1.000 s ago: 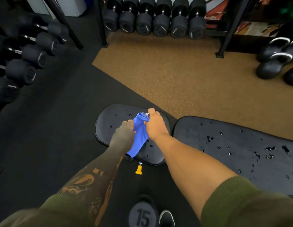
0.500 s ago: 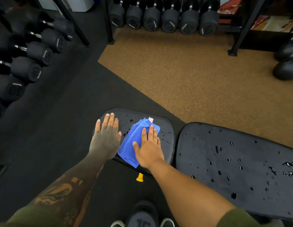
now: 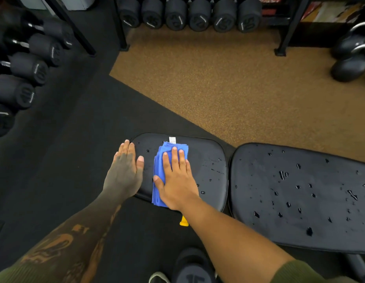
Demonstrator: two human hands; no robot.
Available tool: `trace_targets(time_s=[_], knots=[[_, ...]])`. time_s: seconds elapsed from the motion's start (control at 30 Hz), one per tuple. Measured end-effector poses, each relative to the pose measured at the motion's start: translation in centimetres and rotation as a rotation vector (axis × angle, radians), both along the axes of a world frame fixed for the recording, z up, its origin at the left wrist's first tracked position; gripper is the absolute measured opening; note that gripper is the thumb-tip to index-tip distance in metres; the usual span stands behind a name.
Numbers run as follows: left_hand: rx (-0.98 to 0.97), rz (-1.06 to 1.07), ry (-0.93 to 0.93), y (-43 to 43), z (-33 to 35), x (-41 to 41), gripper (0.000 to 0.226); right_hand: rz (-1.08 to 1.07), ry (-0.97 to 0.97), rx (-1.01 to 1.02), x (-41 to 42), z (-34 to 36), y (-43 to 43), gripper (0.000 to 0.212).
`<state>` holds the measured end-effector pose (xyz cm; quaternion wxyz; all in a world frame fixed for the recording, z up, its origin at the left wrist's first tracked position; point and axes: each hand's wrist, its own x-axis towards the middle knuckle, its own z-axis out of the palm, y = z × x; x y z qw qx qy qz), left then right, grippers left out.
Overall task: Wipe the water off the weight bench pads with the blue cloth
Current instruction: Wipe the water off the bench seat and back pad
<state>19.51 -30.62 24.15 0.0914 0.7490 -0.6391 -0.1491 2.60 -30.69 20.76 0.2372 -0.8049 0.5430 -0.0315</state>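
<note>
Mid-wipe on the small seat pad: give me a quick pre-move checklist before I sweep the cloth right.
1. Blue cloth flat under the right hand: ok.
2. Left hand bracing the seat pad edge, out of the sweep path: ok.
3. Seat pad's right side dry: not ok, droplets there.
4. Long back pad dry: not ok, many droplets.
5. Cloth fully on the pad: not ok, near end overhangs.
6. Cloth saturation: cannot tell.

Olive sleeves (image 3: 296, 270), tattooed left forearm (image 3: 75, 237)
</note>
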Motion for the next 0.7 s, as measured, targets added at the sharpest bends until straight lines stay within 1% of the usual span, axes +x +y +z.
trace_targets(time_s=[0.07, 0.2, 0.3, 0.37, 0.53, 0.7], knots=[[0.000, -0.017, -0.009, 0.0, 0.2, 0.2, 0.058, 0.023, 0.000, 0.001, -1.1, -0.3, 0.1, 0.071], [0.030, -0.096, -0.099, -0.2, 0.4, 0.7, 0.062, -0.062, 0.007, 0.034, -1.6, -0.5, -1.6, 0.070], [0.042, -0.154, -0.177, -0.4, 0.0, 1.4, 0.074, -0.109, 0.001, 0.045, -0.2, -0.1, -3.4, 0.071], [0.044, -0.184, -0.199, -0.6, -0.5, 1.7, 0.081, -0.095, 0.004, 0.048, 1.4, 0.5, -4.4, 0.071], [0.038, -0.191, -0.114, -0.8, -0.5, 1.7, 0.082, 0.009, -0.011, -0.038, 4.9, 1.4, -3.3, 0.065], [0.033, -0.177, -0.004, -1.1, 0.0, 1.7, 0.083, 0.048, -0.056, -0.060, 4.0, 0.8, -1.3, 0.066]])
